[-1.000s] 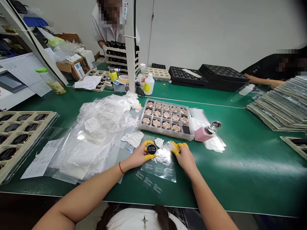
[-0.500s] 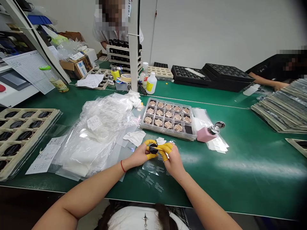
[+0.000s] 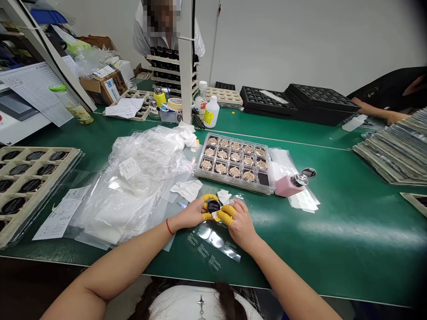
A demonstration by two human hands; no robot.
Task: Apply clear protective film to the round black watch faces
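My left hand (image 3: 195, 212), in yellow finger cots, grips a round black disc (image 3: 213, 206) by its edge, white print facing up. The fingers of my right hand (image 3: 239, 224), also in yellow cots, are pinched on a small white piece (image 3: 215, 215) at the disc's lower edge; whether it is paper or cloth I cannot tell. Under my hands lies a clear film sheet (image 3: 213, 238) with blocks of white print. A crumpled white wipe (image 3: 224, 196) sits just beyond the disc. Farther off, a clear tray (image 3: 230, 183) holds several rose-gold round pieces; its near right compartment shows only black.
A pink pump bottle (image 3: 287, 186) with its lid up stands right of the tray. Plastic bags (image 3: 140, 178) cover the left side. A beige tray (image 3: 40, 182) of black discs lies far left. Stacked sheets (image 3: 393, 146) are at right. Two co-workers sit across the table.
My right fingers have moved slightly down from the disc's face, and the white piece in them now shows. The disc's face has turned more toward me. Glare now shows on the film.
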